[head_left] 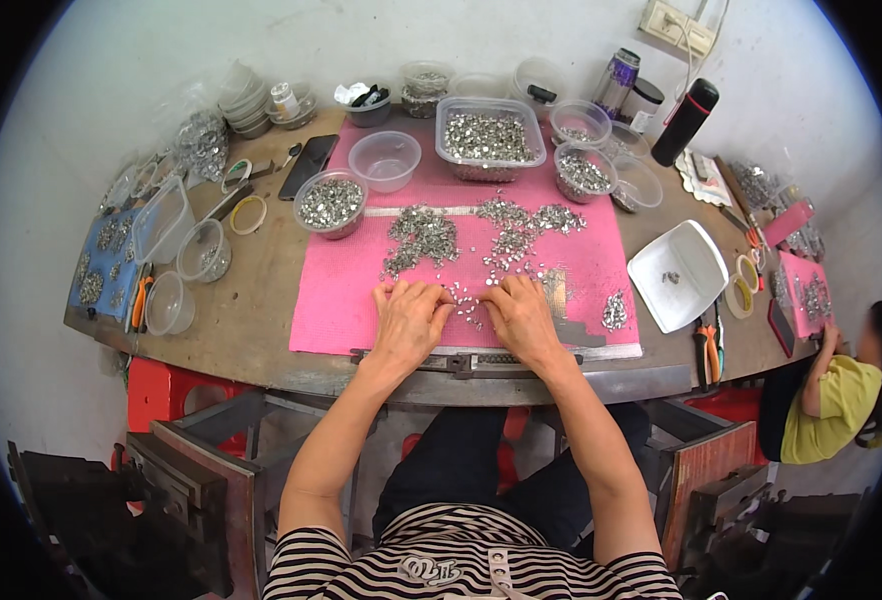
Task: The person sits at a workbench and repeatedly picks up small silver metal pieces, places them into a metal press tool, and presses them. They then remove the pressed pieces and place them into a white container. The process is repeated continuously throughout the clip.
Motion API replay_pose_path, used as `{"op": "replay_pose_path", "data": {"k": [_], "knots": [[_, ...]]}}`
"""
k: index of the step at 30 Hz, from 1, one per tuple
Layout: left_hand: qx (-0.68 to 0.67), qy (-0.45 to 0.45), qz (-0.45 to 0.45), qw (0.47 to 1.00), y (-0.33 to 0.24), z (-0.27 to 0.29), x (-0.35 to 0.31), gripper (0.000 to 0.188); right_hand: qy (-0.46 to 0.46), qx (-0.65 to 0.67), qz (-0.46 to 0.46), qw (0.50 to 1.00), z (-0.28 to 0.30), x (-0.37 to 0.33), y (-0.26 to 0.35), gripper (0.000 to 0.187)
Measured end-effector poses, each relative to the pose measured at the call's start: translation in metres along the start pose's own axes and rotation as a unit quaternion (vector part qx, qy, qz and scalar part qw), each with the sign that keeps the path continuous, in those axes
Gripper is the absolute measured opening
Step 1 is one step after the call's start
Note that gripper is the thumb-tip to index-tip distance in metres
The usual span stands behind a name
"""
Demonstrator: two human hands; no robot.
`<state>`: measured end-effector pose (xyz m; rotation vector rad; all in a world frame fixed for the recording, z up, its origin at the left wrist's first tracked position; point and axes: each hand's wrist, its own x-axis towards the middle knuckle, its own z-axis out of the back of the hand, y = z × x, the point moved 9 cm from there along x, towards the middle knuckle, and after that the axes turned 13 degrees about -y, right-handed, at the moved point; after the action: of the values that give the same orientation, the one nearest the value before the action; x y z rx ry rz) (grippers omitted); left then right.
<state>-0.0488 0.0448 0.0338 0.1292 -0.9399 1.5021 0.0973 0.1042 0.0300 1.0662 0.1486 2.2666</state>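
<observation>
On the pink mat [336, 290], my left hand [411, 315] rests with its fingers bent and the thumb pressed near the index finger. Opposite it, my right hand [523, 315] pinches thumb and index finger together. Anything between the fingertips of either hand is too small to make out. A few loose shiny metal bits [467, 302] lie between the two hands. Beyond the left hand is a heap of small silvery metal pieces [421, 240], and past the right hand a looser heap [513, 240]. A smaller pile [614, 311] sits at the mat's right.
A square plastic tub [491, 172] and round bowls [331, 232] of metal pieces stand behind. At right are a white tray [651, 285], pliers [706, 352] and a black bottle [686, 122]. A metal bar [461, 364] runs along the near edge. Another person [831, 405] sits far right.
</observation>
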Motion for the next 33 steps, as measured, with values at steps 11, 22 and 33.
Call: {"op": "replay_pose_path", "data": {"k": [11,22,33], "knots": [[0.036,0.005,-0.111,0.993,-0.014,-0.004,0.001,0.01,0.003,-0.029,0.034,0.999,-0.008,0.006,0.006,0.011],[-0.072,0.02,-0.083,0.994,-0.044,0.012,-0.015,0.01,0.02,0.123,-0.065,0.99,0.05,-0.029,0.013,0.012],[-0.144,0.002,-0.108,0.984,-0.079,0.0,-0.044,0.015,-0.017,0.081,0.033,0.996,0.059,-0.053,0.036,0.021]]}}
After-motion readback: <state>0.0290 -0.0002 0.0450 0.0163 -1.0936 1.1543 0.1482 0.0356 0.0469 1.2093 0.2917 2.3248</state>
